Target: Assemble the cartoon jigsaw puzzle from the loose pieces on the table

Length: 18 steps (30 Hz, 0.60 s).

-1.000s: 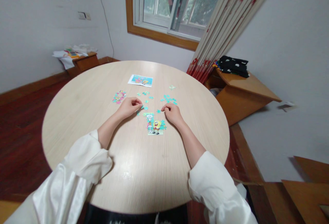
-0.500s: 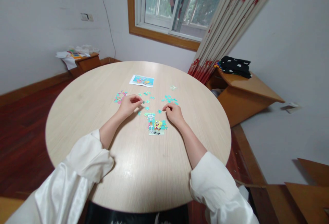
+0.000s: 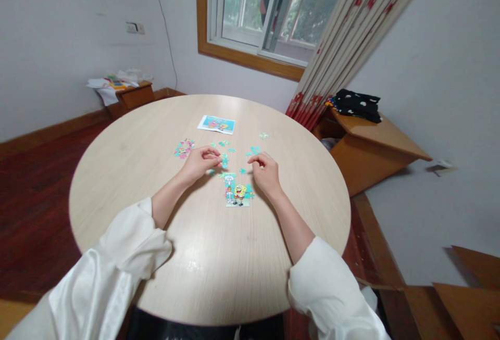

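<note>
A partly joined jigsaw puzzle (image 3: 236,192) lies on the round table, showing a yellow square cartoon figure beside a pale blue-green one. Just beyond its top edge, my left hand (image 3: 203,162) is closed in a pinch on a small teal puzzle piece (image 3: 224,161), close to other loose pieces. My right hand (image 3: 264,169) is curled, thumb and forefinger together; whatever they hold is too small to make out. One loose teal piece (image 3: 242,171) rests between the hands. More teal pieces (image 3: 254,150) lie beyond my right fingers. Pink and multicoloured pieces (image 3: 183,148) are grouped left of my left hand.
A printed picture sheet (image 3: 216,124) lies farther back on the pale round table (image 3: 195,256). Pale green pieces (image 3: 263,135) sit at the back right. Behind stand a wooden cabinet (image 3: 383,139) with black cloth, a curtain (image 3: 336,43), and a low stand (image 3: 136,96) with papers.
My left hand has shifted slightly right and nearer, its fingertips now beside the teal pieces above the puzzle. My right hand has barely moved, still curled. The view has tilted slightly.
</note>
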Each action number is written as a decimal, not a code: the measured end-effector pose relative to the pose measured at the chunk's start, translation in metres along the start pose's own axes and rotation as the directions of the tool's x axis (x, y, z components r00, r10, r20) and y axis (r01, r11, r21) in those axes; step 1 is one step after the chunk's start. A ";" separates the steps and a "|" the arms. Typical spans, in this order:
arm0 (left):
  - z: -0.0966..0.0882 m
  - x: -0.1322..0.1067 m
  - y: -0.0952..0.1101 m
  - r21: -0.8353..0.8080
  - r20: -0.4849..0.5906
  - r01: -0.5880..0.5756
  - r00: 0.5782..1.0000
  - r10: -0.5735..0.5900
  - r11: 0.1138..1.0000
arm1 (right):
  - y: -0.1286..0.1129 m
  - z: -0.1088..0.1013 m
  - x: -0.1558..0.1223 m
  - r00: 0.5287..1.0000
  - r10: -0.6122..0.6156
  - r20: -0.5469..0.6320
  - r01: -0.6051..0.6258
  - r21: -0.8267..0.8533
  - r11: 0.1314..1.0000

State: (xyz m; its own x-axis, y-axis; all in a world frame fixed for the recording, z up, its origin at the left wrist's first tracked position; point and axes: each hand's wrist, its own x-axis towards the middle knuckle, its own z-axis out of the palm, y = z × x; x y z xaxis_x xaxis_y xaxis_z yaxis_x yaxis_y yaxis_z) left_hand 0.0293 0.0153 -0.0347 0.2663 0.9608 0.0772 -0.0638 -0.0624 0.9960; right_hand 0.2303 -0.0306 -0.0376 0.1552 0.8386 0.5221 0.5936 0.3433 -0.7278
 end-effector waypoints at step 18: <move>0.014 -0.009 0.001 0.061 0.147 0.003 0.989 -0.012 0.998 | -0.014 0.009 -0.011 0.963 0.012 0.270 -0.067 0.198 0.978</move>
State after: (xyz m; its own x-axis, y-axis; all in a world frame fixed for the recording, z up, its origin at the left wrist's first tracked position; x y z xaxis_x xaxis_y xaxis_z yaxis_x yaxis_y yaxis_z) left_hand 0.0404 0.0026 -0.0336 0.4056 0.9113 0.0710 -0.0043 -0.0757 0.9971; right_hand 0.2131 -0.0406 -0.0378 -0.0565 0.9255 0.3744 0.4135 0.3630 -0.8350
